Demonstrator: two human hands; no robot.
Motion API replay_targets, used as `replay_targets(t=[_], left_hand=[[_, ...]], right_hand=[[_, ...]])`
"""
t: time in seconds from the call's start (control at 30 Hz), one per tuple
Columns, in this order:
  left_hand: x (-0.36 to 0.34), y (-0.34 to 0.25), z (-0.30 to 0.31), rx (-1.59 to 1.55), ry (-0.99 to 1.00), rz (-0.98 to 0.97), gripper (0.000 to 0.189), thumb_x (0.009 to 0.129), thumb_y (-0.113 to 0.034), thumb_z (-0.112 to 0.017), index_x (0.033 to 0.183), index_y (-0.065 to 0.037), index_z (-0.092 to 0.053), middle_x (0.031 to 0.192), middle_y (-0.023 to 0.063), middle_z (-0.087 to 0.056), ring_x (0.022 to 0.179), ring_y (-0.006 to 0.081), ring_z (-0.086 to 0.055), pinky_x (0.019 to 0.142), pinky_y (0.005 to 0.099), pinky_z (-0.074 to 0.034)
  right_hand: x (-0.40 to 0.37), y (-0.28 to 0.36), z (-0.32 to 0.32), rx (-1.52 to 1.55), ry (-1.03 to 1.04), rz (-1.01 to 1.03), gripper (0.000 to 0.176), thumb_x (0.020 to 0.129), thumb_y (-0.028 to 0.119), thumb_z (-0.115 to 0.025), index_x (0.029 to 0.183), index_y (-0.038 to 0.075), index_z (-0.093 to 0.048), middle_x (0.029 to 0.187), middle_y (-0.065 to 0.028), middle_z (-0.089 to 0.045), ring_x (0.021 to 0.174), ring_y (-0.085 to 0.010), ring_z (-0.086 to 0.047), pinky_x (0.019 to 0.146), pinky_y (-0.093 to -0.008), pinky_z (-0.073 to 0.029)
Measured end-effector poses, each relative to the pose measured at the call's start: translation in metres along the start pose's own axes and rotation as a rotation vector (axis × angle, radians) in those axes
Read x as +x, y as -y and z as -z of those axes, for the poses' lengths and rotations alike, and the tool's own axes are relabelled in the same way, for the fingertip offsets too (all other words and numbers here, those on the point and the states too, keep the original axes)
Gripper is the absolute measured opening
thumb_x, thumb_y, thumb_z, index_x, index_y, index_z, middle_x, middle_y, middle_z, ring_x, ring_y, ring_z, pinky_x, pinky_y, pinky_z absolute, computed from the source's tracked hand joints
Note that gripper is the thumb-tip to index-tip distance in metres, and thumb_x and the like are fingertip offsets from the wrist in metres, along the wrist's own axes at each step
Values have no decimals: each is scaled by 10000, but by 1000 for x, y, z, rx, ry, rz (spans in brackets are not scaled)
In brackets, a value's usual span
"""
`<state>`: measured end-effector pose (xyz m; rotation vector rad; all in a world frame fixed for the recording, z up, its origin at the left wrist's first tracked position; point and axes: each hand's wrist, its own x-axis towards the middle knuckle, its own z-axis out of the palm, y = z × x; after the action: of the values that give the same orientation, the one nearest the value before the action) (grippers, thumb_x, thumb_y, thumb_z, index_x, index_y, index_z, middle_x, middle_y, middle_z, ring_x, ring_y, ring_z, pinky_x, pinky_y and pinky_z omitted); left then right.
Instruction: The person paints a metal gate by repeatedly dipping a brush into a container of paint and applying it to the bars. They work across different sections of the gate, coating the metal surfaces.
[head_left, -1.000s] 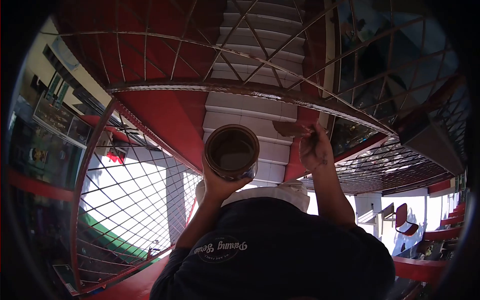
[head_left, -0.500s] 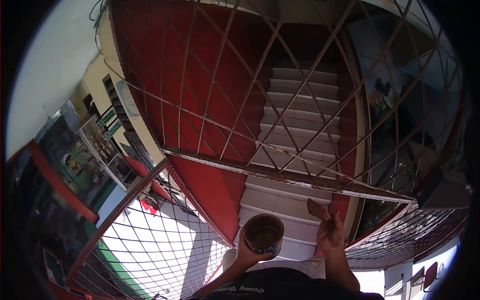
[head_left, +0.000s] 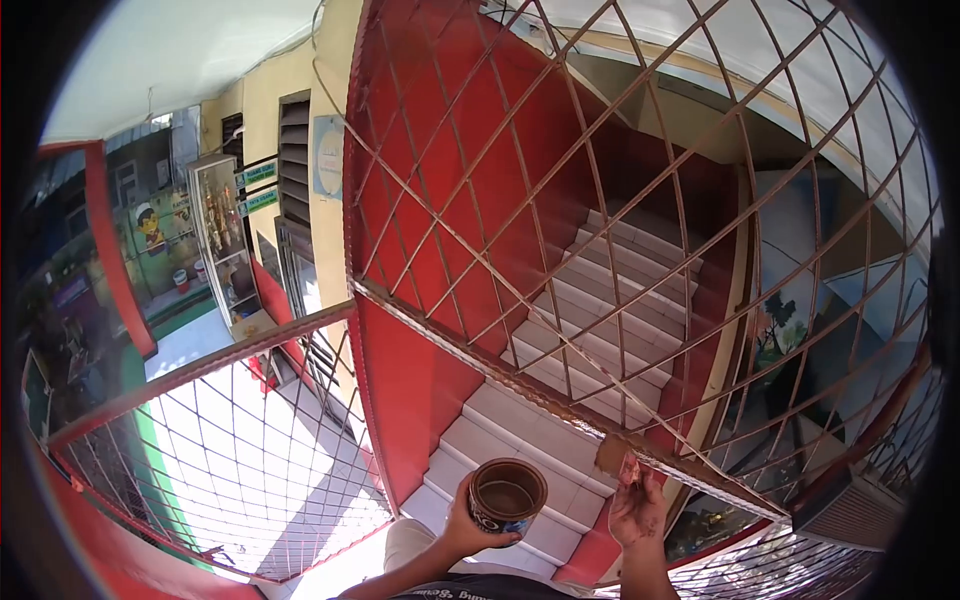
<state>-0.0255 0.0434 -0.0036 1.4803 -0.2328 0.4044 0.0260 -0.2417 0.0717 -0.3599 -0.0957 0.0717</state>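
My left hand is wrapped round an open round can with brown contents and a patterned label, held upright. My right hand pinches a small flat brown tool, which looks like a brush or scraper. Its flat end lies at the rusty metal rail below the lattice; whether it touches cannot be made out. Brown smudges mark my right fingers and palm.
Diamond-patterned bars rise above the rail. White tiled steps run up between red walls. At the left a lower mesh panel borders a sunlit floor. Beyond it stands a glass display cabinet.
The view has turned and brightened. My right hand with the flat tool is now closer to the rail, where before it was below it. My left hand still holds the can.
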Motion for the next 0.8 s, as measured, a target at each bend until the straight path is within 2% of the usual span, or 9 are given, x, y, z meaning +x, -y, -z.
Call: replay_targets(t=[0.1, 0.17, 0.23, 0.3, 0.37, 0.47, 0.7, 0.8], left_hand=[[-1, -8, 5, 32, -33, -9, 1233, 514, -355, -999, 1456, 0, -289, 1367, 193, -535, 1284, 297, -543, 1084, 423, -429], [3, -10, 11, 50, -38, -21, 1226, 511, -366, -999, 1450, -6, -299, 1352, 194, -548, 1269, 303, -559, 1069, 426, -446], [6, -15, 16, 113, -58, -72, 1223, 506, -378, -998, 1446, -12, -308, 1342, 195, -555, 1262, 310, -566, 1062, 432, -455], [10, -23, 20, 139, -74, -95, 1222, 503, -387, -998, 1445, -17, -314, 1335, 193, -559, 1256, 313, -571, 1055, 436, -462], [14, -32, 25, 131, -87, -95, 1222, 500, -394, -997, 1445, -21, -319, 1331, 189, -560, 1251, 313, -573, 1049, 437, -467], [16, -27, 32, 136, -108, -107, 1228, 487, -411, -999, 1441, -27, -328, 1325, 186, -568, 1239, 312, -582, 1042, 440, -473], [17, -11, 50, 195, -201, -85, 1246, 446, -474, -994, 1428, -55, -351, 1283, 176, -602, 1195, 348, -610, 998, 457, -494], [24, -11, 56, 155, -223, -105, 1244, 442, -481, -993, 1426, -60, -358, 1291, 171, -593, 1201, 346, -602, 1004, 458, -486]], right_hand=[[23, 9, -35, -73, 10, -36, 202, 978, 114, -602, 1137, 0, -655, 1244, -185, -668, 1091, -276, -691, 872, -352, -637], [49, 19, -67, -221, 59, 64, 174, 975, 103, -606, 1119, 25, -666, 1193, -159, -695, 1047, -265, -709, 858, -353, -641], [66, 19, -136, -335, 79, 197, 72, 956, 120, -658, 1006, 108, -607, 960, -58, -722, 886, -217, -738, 744, -346, -661], [97, 19, -191, -458, 241, 348, 78, 961, 121, -658, 1007, 120, -596, 956, -57, -718, 883, -220, -737, 724, -349, -655], [128, 20, -246, -592, 413, 388, 106, 941, 99, -679, 999, 104, -590, 953, -67, -717, 866, -221, -736, 724, -354, -648], [172, 2, -332, -786, 516, 511, 169, 899, 106, -740, 980, 80, -593, 901, -90, -710, 772, -210, -726, 743, -370, -632], [261, -32, -474, -1082, 718, 745, 204, 855, 93, -791, 981, 0, -659, 890, -121, -705, 789, -202, -713, 743, -346, -624], [290, -54, -519, -1275, 808, 973, 178, 845, 121, -802, 927, 0, -700, 890, -94, -718, 793, -172, -699, 754, -305, -596]])
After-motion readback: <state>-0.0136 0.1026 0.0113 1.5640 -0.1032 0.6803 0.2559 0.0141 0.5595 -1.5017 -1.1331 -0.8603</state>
